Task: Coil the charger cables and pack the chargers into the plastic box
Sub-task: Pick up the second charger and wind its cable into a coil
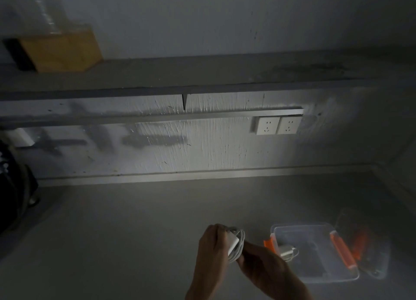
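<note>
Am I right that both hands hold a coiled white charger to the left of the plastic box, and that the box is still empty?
Not quite: the head view shows the plastic box already holds one white charger. The rest stands: the left hand and right hand hold the coiled charger to the box's left.

A white rectangular charger block (233, 243) with its white cable wound in loops (240, 246) sits low in the frame just right of centre, held between two hands above the bench. To its right, at lower right, lies an open clear plastic box with orange clips (342, 250). A second white charger with coiled cable (288, 252) rests inside at the box's left end.
</note>
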{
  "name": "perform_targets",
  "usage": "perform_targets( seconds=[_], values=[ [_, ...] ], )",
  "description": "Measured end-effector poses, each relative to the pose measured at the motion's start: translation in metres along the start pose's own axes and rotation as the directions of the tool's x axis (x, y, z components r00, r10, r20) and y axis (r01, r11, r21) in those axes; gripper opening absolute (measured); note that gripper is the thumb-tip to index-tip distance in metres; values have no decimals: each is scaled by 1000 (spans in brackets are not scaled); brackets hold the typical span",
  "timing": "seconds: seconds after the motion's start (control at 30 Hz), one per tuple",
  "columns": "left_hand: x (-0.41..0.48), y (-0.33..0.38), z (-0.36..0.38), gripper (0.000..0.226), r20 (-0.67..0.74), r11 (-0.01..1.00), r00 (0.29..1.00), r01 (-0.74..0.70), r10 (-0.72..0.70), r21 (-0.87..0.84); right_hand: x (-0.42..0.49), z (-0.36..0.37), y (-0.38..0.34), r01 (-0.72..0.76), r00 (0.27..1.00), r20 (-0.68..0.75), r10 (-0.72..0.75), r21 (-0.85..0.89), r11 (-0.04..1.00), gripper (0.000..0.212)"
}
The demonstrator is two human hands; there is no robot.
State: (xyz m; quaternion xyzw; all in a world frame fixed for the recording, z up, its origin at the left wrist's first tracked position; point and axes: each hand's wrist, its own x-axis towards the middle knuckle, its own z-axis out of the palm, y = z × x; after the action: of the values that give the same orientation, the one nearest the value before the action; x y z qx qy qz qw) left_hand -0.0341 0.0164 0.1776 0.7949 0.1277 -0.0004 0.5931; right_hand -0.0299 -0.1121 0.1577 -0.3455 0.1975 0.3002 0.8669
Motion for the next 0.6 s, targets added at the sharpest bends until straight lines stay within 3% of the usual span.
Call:
perform_targets(
  seconds=[0.17,0.33,0.5,0.6],
  values=[
    [-1,6,0,32,4,998,1000,-9,9,-60,0,0,-11,-77,996,-30,79,64,995,16],
    [1,-2,0,28,-6,996,997,-73,73,47,0,6,-14,-48,996,-66,51,49,998,11],
    [5,-10,-3,49,-45,991,991,-124,127,52,1,7,-5,-65,987,-153,59,-39,997,8],
    [3,-11,-2,42,-27,974,981,-188,193,127,-5,9,-8,-85,984,-158,79,-35,996,10]
  ],
)
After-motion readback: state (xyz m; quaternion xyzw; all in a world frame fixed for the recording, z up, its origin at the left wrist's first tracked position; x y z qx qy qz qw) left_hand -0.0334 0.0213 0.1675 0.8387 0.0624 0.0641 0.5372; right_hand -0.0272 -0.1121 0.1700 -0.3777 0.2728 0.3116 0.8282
